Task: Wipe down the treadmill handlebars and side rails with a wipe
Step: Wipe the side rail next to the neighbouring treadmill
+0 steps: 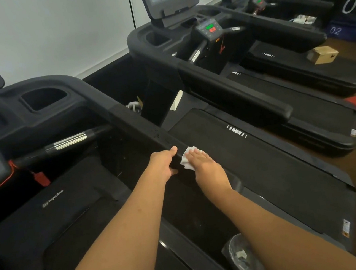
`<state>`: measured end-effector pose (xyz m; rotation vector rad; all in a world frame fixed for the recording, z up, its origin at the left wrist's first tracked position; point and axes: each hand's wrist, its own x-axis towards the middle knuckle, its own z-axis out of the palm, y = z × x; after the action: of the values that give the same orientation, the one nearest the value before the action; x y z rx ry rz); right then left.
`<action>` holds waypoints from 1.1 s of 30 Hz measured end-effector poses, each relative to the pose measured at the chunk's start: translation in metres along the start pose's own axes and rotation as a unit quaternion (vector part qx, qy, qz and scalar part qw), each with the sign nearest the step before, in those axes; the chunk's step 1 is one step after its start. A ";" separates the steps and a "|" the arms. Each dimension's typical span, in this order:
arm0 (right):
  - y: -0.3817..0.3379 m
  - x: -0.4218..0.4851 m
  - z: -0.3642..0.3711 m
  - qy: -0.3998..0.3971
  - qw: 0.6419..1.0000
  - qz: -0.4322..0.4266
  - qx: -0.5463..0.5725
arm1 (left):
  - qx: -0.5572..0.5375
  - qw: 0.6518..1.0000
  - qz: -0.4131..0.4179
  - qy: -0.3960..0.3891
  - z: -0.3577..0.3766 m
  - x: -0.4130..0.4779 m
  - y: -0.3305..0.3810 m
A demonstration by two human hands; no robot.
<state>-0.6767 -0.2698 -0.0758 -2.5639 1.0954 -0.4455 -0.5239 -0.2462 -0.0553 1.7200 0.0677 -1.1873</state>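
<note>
Black treadmills stand in a row along a white gym wall. Nearest is a lined bin. Beyond it the left grip clasps the side handrail. The right grip, fingers flat, presses the white wipe against that rail's outer side. The next treadmill stands farther off.

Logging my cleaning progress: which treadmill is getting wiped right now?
The nearest treadmill, far left: the right hand presses the white wipe on its side rail, the left hand grips it.

1 L hand, 1 R hand, 1 wipe, 1 bin, 1 cardboard box — 3+ treadmills.
</note>
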 end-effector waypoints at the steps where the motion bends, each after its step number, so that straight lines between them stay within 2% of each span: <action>1: -0.001 0.011 0.000 -0.024 0.999 0.040 0.002 | -0.006 1.000 -0.004 -0.005 -0.001 0.001 0.000; 3: -0.007 0.028 0.000 -0.021 0.994 0.107 0.004 | -0.013 1.000 -0.008 -0.015 -0.002 0.002 0.001; 6: -0.019 0.033 0.002 -0.007 0.989 0.148 0.015 | -0.009 1.000 -0.010 -0.012 -0.002 0.002 0.002; 8: -0.025 0.021 0.009 -0.004 0.993 0.120 0.006 | 0.009 1.000 -0.006 -0.007 -0.002 0.003 0.001; 10: -0.027 0.005 0.014 0.005 0.999 0.026 -0.018 | 0.018 1.000 -0.004 -0.007 -0.003 0.006 0.001; 12: -0.020 0.004 0.014 0.006 1.000 -0.015 -0.024 | 0.011 1.000 -0.004 -0.010 -0.003 0.010 0.000; 16: -0.021 0.026 0.012 -0.004 0.998 0.069 0.001 | 0.008 1.000 -0.001 -0.011 -0.004 0.011 -0.002; 18: -0.030 0.027 0.015 0.018 0.995 0.095 0.003 | 0.006 1.000 0.001 -0.015 -0.005 0.012 -0.002; 22: -0.033 0.010 0.014 -0.024 0.997 0.003 -0.067 | 0.004 1.000 -0.005 -0.026 -0.007 0.014 -0.002; 27: -0.027 0.019 0.011 -0.025 0.995 0.000 -0.100 | -0.015 0.997 -0.028 -0.072 -0.012 0.015 0.005; 30: -0.036 0.014 0.020 -0.022 0.991 0.023 -0.127 | -0.088 0.986 -0.066 -0.127 -0.025 0.023 0.013; 33: -0.036 0.001 0.022 -0.033 0.988 0.003 -0.151 | -0.128 0.983 -0.078 -0.110 -0.033 0.036 0.021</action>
<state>-0.6446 -0.2436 -0.0810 -2.8090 1.2296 -0.2034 -0.4721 -0.2489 -0.0666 1.3700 0.2147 -1.4127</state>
